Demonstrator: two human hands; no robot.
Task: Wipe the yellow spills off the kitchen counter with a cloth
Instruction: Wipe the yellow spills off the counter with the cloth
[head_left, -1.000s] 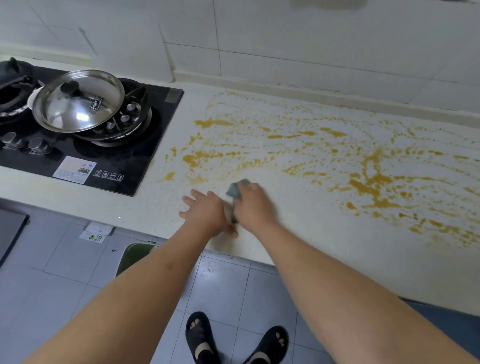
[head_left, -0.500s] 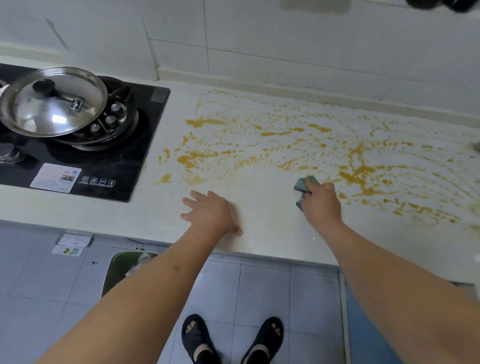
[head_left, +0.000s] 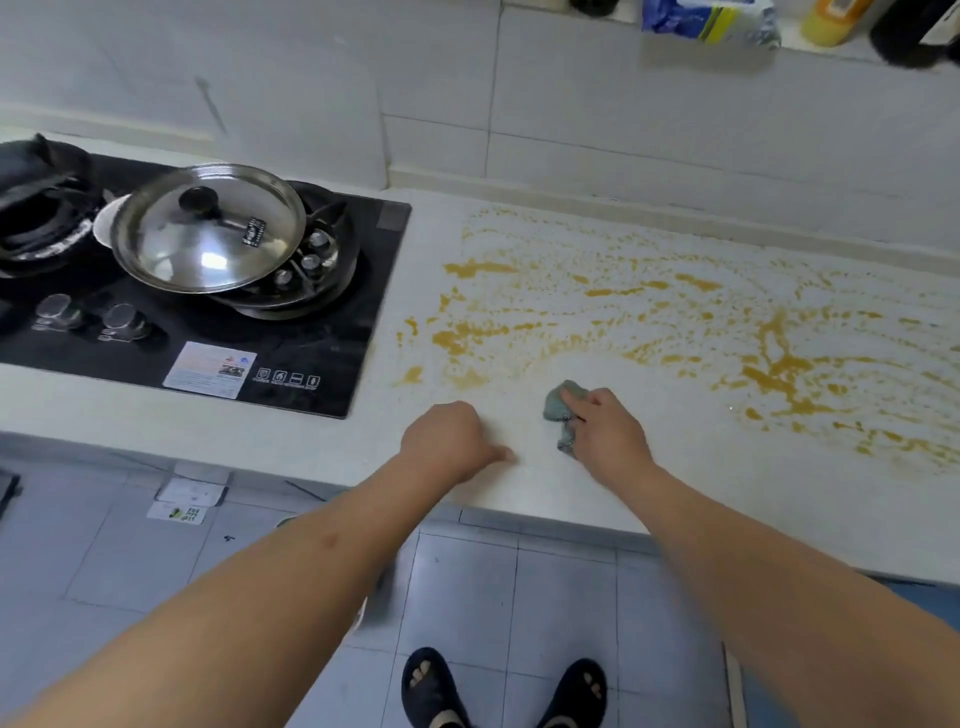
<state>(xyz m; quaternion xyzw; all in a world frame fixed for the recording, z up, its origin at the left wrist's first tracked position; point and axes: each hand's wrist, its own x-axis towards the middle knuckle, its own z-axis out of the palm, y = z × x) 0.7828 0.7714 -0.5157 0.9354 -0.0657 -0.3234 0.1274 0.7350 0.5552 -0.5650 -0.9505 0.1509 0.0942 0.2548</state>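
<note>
Nearest, at 6 o'clock: two feet in dark open-toe slippers (head_left: 503, 688) on a grey tiled floor (head_left: 156, 571). Both bare forearms reach up to the counter (head_left: 727, 499), pale, smooth, matte, w/ a straight front edge.

Right hand (head_left: 609, 435), just right of centre, presses a cloth (head_left: 560, 406) flat on the counter; grip = fingers curled over it, holding it. Cloth is small, grey-green, crumpled, woven-looking; only its left part shows past the fingers. It sits on a clean patch, just below the mess.

Left hand (head_left: 448, 441), just beside at 9 o'clock of the cloth, rests on the counter, fingers curled under, thumb pointing toward the right hand; holds nothing.

Yellow spills (head_left: 769, 364) spread from 12 to 3 o'clock: ochre blobs, thin curved streaks, speckles, thickest right of centre.

At 10 o'clock: glossy black glass hob (head_left: 322, 364) w/ two knobs and a sticker; shiny round steel lid (head_left: 208, 228) w/ black knob over a burner.

Farthest: white tiled wall (head_left: 623, 130); blurred packets on a ledge at 1 o'clock.
</note>
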